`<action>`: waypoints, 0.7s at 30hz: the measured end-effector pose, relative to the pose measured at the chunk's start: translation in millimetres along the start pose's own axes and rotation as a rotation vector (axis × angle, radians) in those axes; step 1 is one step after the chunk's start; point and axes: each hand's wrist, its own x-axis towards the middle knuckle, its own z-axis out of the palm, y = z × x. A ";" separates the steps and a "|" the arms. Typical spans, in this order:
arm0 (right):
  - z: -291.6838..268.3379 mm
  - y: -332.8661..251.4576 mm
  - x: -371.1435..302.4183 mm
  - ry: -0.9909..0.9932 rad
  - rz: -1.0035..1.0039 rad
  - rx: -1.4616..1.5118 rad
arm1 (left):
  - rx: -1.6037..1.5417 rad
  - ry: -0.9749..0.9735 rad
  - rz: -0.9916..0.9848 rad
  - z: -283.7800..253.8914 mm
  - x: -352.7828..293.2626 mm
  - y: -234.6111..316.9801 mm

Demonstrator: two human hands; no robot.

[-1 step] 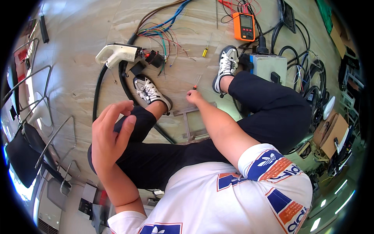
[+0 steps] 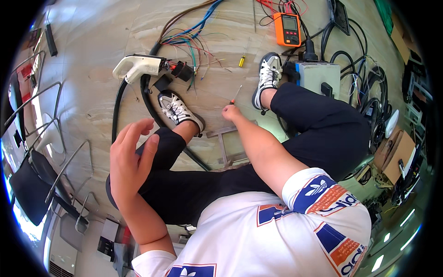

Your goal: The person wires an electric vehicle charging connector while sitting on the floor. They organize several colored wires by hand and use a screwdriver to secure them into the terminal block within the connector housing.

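Black chair [image 2: 30, 191]: it stands to the left of the white gun-shaped handle, nearer to the person.
Left hand [image 2: 129, 161]: it is up in the air, on the person's side of the white handle. The fingers bend loosely, and the thumb sits apart from them.
White gun-shaped handle [image 2: 139, 68]: it lies on the floor, with a thick black cable near it.
Black round part [image 2: 183, 71]: it is just beside the white handle, on its right.
Thin wires [image 2: 183, 37]: they spread out in many colors, right of the white handle and a bit farther away.
Right hand [image 2: 230, 112]: it is right of the white handle, closer to the person. Its fingers are curled tight around the small screwdriver [image 2: 232, 101].
Yellow screwdriver [image 2: 242, 61]: it lies well to the right of the white handle.
Orange meter [image 2: 288, 30]: it is farther right of the white handle.
Gray box [image 2: 311, 76]: it is right of the white handle too, past a shoe [image 2: 269, 74].
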 end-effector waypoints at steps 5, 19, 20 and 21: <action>-27.2 -25.6 -20.1 0.134 0.196 -0.066 | 0.070 -0.050 -0.066 5.7 6.4 0.2; -23.3 -46.5 16.7 0.447 -0.079 0.137 | -0.003 -0.153 -0.088 -10.1 13.0 2.2; -21.3 -49.2 14.2 0.464 -0.134 0.192 | -0.056 -0.200 -0.065 -23.7 12.1 2.7; -22.5 -51.2 11.8 0.480 -0.191 0.236 | -0.116 -0.242 -0.046 -36.7 8.6 1.3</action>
